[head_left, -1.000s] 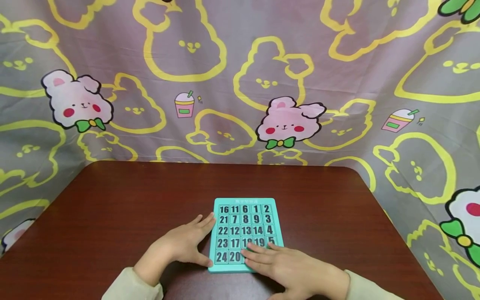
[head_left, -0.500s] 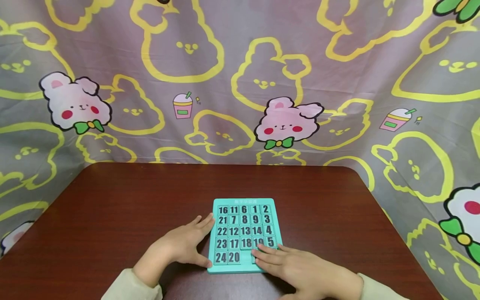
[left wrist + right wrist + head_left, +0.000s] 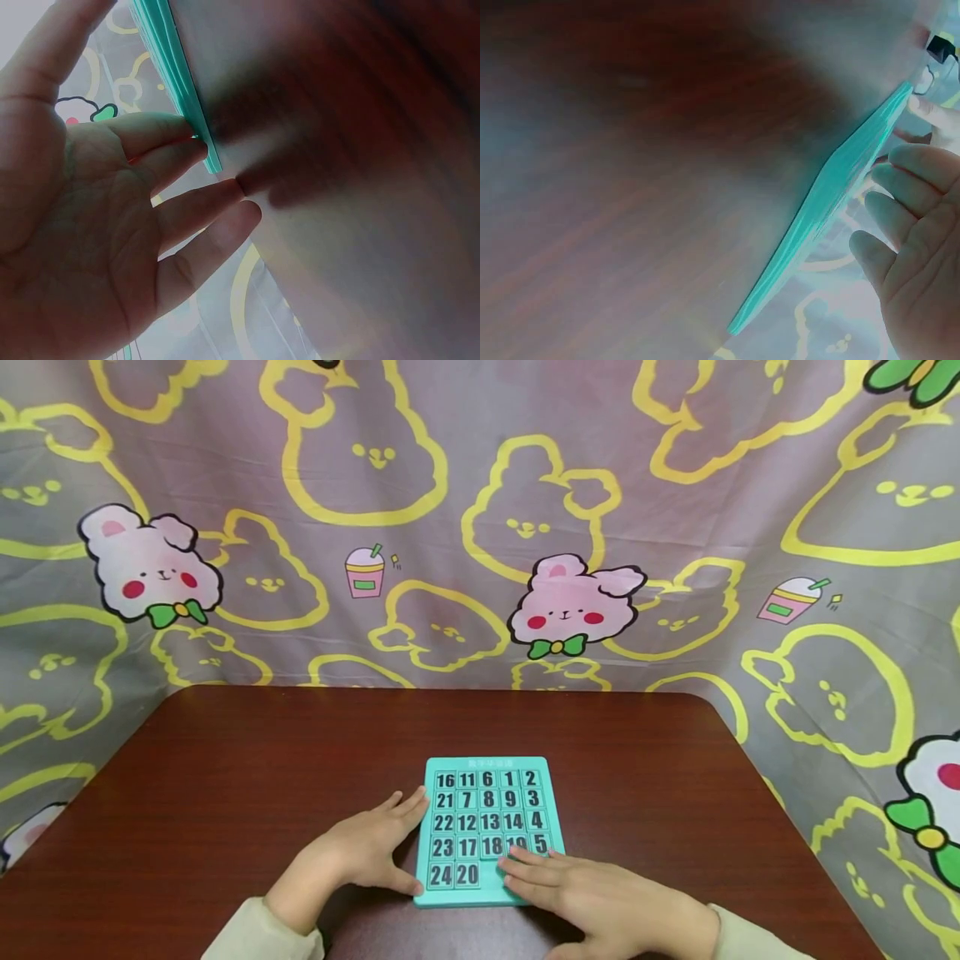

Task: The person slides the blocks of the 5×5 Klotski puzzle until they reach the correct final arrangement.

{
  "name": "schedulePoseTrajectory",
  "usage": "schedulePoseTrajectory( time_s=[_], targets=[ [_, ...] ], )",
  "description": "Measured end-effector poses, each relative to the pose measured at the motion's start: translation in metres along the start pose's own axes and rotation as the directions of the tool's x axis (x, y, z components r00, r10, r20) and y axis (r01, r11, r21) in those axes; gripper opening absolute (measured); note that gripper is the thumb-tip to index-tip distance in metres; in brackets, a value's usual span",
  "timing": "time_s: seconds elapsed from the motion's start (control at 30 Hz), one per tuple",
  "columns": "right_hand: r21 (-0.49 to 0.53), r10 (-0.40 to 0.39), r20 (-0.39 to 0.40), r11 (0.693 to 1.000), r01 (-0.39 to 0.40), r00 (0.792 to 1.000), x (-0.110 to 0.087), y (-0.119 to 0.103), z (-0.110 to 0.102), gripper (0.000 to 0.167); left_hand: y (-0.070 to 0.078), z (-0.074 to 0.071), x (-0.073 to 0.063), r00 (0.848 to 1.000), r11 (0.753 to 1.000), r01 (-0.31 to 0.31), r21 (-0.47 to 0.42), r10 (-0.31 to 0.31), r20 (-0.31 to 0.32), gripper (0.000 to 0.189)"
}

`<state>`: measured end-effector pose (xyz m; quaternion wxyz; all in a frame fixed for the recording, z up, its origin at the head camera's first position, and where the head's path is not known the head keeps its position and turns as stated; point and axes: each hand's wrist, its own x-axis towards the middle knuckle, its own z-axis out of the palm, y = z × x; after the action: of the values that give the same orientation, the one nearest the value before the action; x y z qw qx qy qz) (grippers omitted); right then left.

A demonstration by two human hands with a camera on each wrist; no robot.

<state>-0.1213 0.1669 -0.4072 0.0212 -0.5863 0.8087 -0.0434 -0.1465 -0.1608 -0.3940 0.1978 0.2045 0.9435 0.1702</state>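
Observation:
A turquoise sliding number puzzle [image 3: 472, 900] lies flat on the table, its black-numbered tiles set in a square frame. My left hand [image 3: 360, 852] steadies its left side, thumb at the near corner and straight fingertips at the edge farther up. Over the lower right part reaches my right hand [image 3: 592, 897], fingers extended and fingertips at the bottom row. They partly cover the 19 tile [image 3: 516, 842] and hide the bottom right corner. Right of the 20 tile [image 3: 467, 875] is a bare slot [image 3: 489, 877]. In the right wrist view, the right fingers [image 3: 892, 217] hover or rest above the puzzle's face.
The dark red-brown wooden table [image 3: 300, 752] surrounds the puzzle. Behind it and at both sides hangs a grey-pink curtain [image 3: 442, 468] printed with yellow rabbit outlines, rabbit heads and drink cups.
My right hand has shifted right, then slightly back left. The bare slot beside 20 and the whole 18 tile have come into sight. The left hand has kept its place.

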Motion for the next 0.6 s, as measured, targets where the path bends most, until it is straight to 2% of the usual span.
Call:
schedulePoseTrajectory(
  time_s=[0.17, 0.37, 0.6],
  targets=[
    [-0.067, -0.064, -0.034, 0.996, 0.061, 0.997, 0.017, -0.001, -0.001, 0.069, -0.001, 0.001, 0.001, 1.000, 1.000, -0.005, 0.009, 0.005, -0.014, 0.110],
    [-0.066, -0.070, -0.019, 0.995, 0.068, 0.997, 0.032, -0.001, -0.002, 0.072, -0.002, 0.000, 0.001, 1.000, 1.000, -0.006, 0.012, 0.007, -0.026, 0.110],
    [-0.057, -0.074, 0.024, 0.996, 0.075, 0.997, 0.040, -0.002, 0.001, 0.070, -0.002, 0.002, 0.002, 1.000, 1.000, -0.010, 0.011, 0.010, -0.019, 0.109]
  ],
)
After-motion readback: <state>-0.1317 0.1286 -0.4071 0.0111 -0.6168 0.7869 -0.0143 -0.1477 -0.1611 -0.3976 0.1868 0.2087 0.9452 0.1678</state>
